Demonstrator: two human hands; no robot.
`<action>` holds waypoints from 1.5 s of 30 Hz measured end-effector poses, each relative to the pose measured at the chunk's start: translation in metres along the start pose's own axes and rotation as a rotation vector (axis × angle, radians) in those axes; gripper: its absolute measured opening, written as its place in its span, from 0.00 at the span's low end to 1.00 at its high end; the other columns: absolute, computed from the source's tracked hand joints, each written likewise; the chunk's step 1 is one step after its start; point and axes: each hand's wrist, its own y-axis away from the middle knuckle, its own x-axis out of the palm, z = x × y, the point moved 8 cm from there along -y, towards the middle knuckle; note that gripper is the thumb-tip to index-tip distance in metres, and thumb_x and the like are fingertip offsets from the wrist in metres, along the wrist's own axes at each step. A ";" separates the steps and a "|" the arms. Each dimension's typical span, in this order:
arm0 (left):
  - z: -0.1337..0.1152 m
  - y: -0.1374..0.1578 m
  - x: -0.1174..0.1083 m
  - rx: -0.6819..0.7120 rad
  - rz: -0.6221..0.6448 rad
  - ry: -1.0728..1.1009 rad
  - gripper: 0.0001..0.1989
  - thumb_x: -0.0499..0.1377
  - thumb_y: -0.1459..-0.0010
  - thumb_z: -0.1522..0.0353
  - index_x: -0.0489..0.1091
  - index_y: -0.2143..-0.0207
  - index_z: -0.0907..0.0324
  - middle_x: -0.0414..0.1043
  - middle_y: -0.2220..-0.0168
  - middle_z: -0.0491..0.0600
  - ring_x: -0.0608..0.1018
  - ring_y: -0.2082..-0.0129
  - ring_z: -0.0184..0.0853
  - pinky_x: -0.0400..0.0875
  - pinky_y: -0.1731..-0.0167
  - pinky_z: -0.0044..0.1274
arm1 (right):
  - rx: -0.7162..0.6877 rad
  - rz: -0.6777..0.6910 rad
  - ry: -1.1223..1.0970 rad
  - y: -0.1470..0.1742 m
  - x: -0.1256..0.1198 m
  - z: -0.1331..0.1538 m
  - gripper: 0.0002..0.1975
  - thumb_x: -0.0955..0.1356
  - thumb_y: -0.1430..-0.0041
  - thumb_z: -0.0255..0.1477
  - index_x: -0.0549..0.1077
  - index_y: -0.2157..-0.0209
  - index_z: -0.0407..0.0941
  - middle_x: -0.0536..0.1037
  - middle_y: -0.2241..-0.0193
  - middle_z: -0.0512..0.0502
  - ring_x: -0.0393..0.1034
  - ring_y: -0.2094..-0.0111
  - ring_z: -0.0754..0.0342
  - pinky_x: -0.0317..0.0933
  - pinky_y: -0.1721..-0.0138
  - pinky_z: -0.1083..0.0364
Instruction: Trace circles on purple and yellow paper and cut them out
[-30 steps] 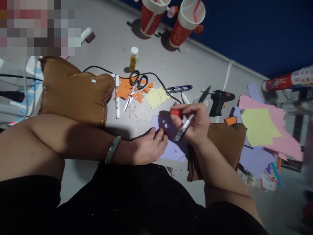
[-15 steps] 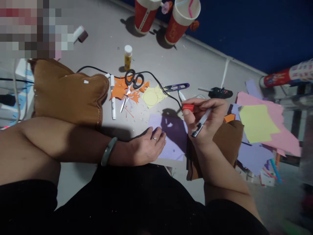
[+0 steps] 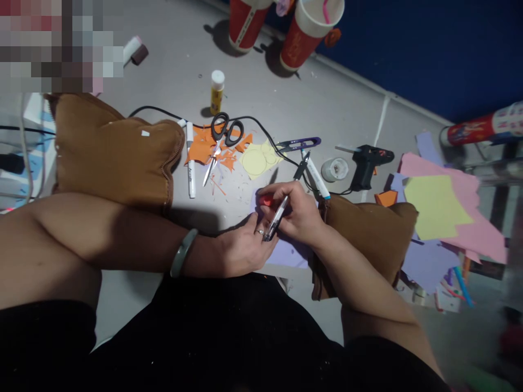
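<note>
My left hand lies palm down on a sheet of purple paper, its fingers resting flat and partly hidden by my right hand. My right hand, closed, reaches over the same paper and meets the left fingers. Between its fingers slants a clear-barrelled pen with a dark upper end. A small red cylinder is pinched at the fingertips, close to the paper; whether it touches the sheet is hidden. Just beyond lies yellow paper with circles drawn on it.
Scissors lie on orange scraps beside a white marker. A glue stick stands behind. Purple snips, a glue gun and brown cushions surround the workspace. Red cups stand at the back; coloured paper lies right.
My right hand has moved left and down to the purple paper, bringing the pen and red cylinder beside my left hand. The left hand has stayed put. More of the glue gun shows.
</note>
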 end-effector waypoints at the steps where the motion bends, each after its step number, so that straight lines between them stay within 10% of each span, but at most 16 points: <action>1: 0.000 0.000 0.000 -0.001 0.003 0.007 0.23 0.46 0.30 0.73 0.70 0.39 0.69 0.76 0.43 0.64 0.80 0.45 0.53 0.71 0.46 0.43 | 0.004 -0.002 0.001 -0.001 -0.001 -0.001 0.13 0.71 0.38 0.31 0.61 0.62 0.50 0.83 0.59 0.46 0.78 0.64 0.53 0.68 0.69 0.53; 45: -0.001 0.004 -0.007 -0.032 -0.079 0.003 0.22 0.50 0.32 0.73 0.73 0.40 0.71 0.77 0.44 0.67 0.80 0.45 0.55 0.76 0.50 0.42 | -0.007 -0.148 -0.102 -0.001 -0.004 -0.007 0.17 0.76 0.43 0.29 0.64 0.62 0.50 0.82 0.64 0.51 0.79 0.66 0.54 0.70 0.68 0.54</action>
